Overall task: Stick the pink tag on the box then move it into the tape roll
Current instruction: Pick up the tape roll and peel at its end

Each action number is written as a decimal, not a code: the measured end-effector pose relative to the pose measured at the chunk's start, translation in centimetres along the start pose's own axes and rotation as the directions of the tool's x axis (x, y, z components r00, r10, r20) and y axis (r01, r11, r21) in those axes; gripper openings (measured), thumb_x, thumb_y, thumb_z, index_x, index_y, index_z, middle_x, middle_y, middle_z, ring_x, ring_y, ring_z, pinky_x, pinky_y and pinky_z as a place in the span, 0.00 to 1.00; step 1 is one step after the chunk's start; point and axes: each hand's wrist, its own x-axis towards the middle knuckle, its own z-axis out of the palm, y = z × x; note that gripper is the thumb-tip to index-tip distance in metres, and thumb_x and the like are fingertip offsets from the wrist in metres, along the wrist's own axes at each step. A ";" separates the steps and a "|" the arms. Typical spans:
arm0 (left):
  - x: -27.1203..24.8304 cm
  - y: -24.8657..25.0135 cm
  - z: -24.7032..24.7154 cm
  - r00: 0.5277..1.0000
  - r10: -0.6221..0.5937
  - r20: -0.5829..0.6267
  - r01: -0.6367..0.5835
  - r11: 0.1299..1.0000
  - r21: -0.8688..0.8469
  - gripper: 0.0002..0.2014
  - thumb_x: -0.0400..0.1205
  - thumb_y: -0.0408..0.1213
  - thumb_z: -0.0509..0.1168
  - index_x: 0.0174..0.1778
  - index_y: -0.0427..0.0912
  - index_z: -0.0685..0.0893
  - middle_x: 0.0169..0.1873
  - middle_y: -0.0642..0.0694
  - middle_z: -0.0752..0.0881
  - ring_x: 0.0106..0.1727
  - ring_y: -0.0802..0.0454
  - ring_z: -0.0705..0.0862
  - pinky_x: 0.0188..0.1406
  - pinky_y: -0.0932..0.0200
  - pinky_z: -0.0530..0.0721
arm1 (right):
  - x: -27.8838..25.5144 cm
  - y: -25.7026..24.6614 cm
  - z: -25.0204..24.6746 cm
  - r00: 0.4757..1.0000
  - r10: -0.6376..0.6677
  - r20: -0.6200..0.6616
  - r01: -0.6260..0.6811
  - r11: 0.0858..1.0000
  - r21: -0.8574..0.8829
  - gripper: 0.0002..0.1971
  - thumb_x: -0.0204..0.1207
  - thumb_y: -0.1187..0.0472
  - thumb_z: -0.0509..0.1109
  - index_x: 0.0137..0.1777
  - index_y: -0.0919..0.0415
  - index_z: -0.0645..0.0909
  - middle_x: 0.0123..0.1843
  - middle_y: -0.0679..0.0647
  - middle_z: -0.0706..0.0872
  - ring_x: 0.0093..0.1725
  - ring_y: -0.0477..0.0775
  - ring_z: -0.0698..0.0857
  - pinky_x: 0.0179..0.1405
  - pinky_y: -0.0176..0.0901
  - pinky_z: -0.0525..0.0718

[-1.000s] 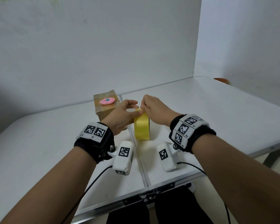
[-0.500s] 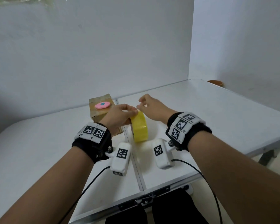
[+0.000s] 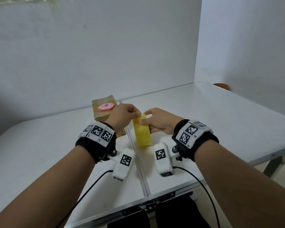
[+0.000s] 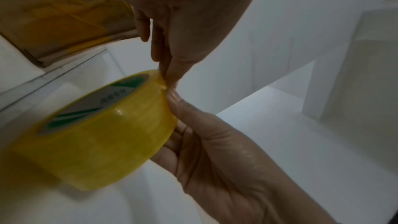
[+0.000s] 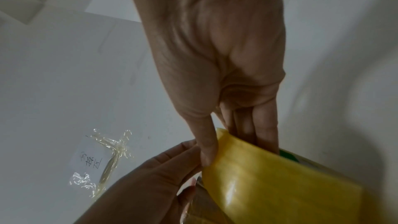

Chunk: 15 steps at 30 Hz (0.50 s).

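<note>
A yellow tape roll [image 3: 142, 134] stands on its edge on the white table, slightly tilted. My right hand [image 3: 145, 120] grips it, thumb on the outer band and fingers [image 5: 266, 135] down its far side. My left hand [image 3: 136, 113] pinches the roll's top rim, and the left fingertips [image 4: 165, 72] meet the right thumb [image 4: 174, 100] there. Just behind the left hand sits the brown taped box [image 3: 99, 115], with the pink tag [image 3: 105, 106] lying on its top. In the left wrist view the roll's core [image 4: 96, 101] shows green and white print.
The table's centre seam [image 3: 139, 163] runs toward me under the roll. White walls close the back and the right. A brown bowl [image 3: 221, 86] sits at the far right corner. A paper note [image 5: 91, 157] is taped to the wall.
My right hand, lifted off the roll half a second ago, has come back and taken hold of it. The left hand stays at the roll's top rim.
</note>
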 end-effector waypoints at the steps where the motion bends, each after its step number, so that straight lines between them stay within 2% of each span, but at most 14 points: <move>1: -0.1 -0.1 0.0 1.000 0.017 -0.018 -0.017 1.000 0.017 0.07 0.81 0.38 0.68 0.48 0.38 0.88 0.38 0.48 0.86 0.36 0.57 0.78 0.32 0.68 0.73 | 0.1 0.1 0.1 1.000 -0.001 -0.007 0.001 1.000 -0.009 0.39 0.75 0.60 0.75 0.83 0.63 0.60 0.69 0.67 0.82 0.66 0.62 0.86 0.65 0.56 0.86; 5: -0.8 0.1 0.0 0.995 0.071 -0.066 -0.068 0.996 0.048 0.08 0.81 0.37 0.69 0.48 0.37 0.89 0.41 0.46 0.88 0.40 0.57 0.82 0.34 0.70 0.74 | 0.3 0.2 0.3 1.000 -0.010 -0.014 0.010 1.000 -0.019 0.39 0.75 0.59 0.75 0.82 0.63 0.60 0.67 0.68 0.84 0.63 0.63 0.88 0.64 0.57 0.86; 9: -1.3 1.8 -1.0 0.989 0.143 -0.024 -0.139 0.983 0.118 0.08 0.81 0.40 0.69 0.48 0.41 0.90 0.43 0.49 0.90 0.40 0.60 0.83 0.32 0.71 0.74 | 0.6 0.3 0.2 0.998 -0.029 -0.048 0.026 0.998 -0.053 0.40 0.74 0.55 0.75 0.82 0.65 0.62 0.63 0.68 0.86 0.58 0.64 0.91 0.63 0.59 0.87; 13: -1.5 1.8 -1.8 0.989 0.142 0.042 -0.145 0.985 0.092 0.09 0.82 0.43 0.67 0.49 0.42 0.88 0.52 0.51 0.88 0.51 0.50 0.86 0.41 0.66 0.77 | 0.3 0.2 0.0 0.999 -0.025 -0.031 0.024 0.999 -0.040 0.39 0.75 0.56 0.76 0.82 0.64 0.62 0.68 0.68 0.83 0.60 0.61 0.89 0.62 0.54 0.88; 15: -1.4 1.3 -1.9 0.991 0.110 0.072 -0.113 0.992 0.046 0.08 0.82 0.44 0.66 0.48 0.44 0.86 0.52 0.53 0.85 0.52 0.47 0.85 0.47 0.61 0.77 | -0.1 0.2 0.0 0.999 -0.034 -0.028 0.033 0.998 -0.045 0.39 0.74 0.56 0.76 0.82 0.62 0.62 0.70 0.66 0.81 0.62 0.60 0.88 0.60 0.52 0.89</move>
